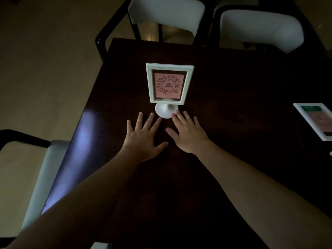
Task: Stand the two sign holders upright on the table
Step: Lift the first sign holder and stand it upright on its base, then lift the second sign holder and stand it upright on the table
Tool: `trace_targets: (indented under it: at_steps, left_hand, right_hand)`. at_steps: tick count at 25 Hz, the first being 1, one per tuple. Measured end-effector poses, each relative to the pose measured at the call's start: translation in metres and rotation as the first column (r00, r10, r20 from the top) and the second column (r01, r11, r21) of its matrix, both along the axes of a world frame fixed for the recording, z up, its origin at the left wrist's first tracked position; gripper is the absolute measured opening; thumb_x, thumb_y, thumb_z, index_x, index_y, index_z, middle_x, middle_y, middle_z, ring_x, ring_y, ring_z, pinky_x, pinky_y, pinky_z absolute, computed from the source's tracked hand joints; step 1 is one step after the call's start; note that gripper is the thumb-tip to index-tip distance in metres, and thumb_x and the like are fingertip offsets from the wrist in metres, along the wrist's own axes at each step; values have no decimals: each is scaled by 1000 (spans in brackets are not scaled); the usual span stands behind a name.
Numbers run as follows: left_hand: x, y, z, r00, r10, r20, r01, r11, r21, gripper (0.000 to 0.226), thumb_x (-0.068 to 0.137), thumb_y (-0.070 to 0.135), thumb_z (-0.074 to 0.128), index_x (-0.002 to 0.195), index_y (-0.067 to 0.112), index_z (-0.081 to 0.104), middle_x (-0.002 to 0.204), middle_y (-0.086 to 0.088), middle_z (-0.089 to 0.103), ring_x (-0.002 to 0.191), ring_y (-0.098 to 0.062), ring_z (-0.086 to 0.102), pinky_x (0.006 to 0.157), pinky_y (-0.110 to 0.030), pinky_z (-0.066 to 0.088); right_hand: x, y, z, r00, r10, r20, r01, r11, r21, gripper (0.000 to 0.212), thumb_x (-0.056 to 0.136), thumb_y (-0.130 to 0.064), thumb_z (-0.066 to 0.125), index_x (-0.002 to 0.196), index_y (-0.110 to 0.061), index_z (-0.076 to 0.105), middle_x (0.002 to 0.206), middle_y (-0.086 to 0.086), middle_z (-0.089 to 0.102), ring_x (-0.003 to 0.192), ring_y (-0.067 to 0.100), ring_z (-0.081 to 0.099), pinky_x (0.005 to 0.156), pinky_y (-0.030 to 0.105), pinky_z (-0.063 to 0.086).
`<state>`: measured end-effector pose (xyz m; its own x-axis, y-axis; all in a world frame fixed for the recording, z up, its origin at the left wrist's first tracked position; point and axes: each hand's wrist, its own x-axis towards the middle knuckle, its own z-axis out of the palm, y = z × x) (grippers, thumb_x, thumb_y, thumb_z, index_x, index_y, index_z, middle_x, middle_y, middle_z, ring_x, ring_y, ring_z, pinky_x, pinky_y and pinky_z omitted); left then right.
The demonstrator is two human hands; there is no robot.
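White sign holder (168, 87) upright on table (233, 83); both hands flat, empty.

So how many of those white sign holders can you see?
2. One sign holder stands upright mid-table, just beyond the hands. The other sign holder lies flat at the table's right edge, partly cut off by the frame. More could be out of view.

Dark brown wooden table (224, 83), glossy, with a pale light reflection on its left edge. Two white-cushioned chairs with black frames at the far side: one (167, 17) left, one (260, 29) right. A third chair (43, 169) of the same type sits at the table's left side on a beige floor (45, 60).
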<state>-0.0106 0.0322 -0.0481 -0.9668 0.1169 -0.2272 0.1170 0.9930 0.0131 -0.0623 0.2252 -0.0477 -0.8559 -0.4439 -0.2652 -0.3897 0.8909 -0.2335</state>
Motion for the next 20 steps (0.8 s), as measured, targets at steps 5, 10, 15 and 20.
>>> trace_targets:
  at_steps: [5, 10, 15, 20]
  left_hand:
    - [50, 1, 33, 997, 78, -9, -77, 995, 62, 91, 83, 82, 15, 157, 33, -6, 168, 0, -7, 150, -31, -16, 116, -66, 5]
    - [113, 15, 91, 986, 137, -94, -113, 967, 228, 85, 91, 67, 42, 159, 29, 9, 167, -4, 14, 153, -29, 4, 118, -58, 20]
    - [187, 39, 159, 967, 92, -237, 15, 910, 413, 76, 92, 58, 53, 155, 24, 28, 154, -6, 42, 141, -25, 36, 106, -46, 43]
    - [230, 79, 208, 940, 9, -341, 142, 899, 415, 77, 91, 62, 50, 156, 28, 25, 156, -4, 40, 144, -25, 33, 111, -46, 36]
  right_hand:
    - [39, 29, 30, 998, -55, -11, 54, 997, -57, 71, 100, -59, 27, 159, -23, 9, 168, 6, 8, 152, 27, 5, 120, 53, 12]
    - [125, 78, 87, 978, -188, -94, 175, 976, -130, 62, 98, -48, 50, 153, -24, 31, 160, 3, 35, 144, 24, 32, 111, 46, 34]
    - [228, 133, 158, 924, -300, -238, 253, 944, -211, 50, 96, -46, 55, 141, -23, 49, 139, -2, 56, 126, 18, 50, 95, 36, 49]
    - [293, 189, 220, 877, -343, -337, 290, 936, -200, 52, 95, -45, 58, 141, -22, 50, 135, -1, 58, 122, 18, 53, 90, 35, 51]
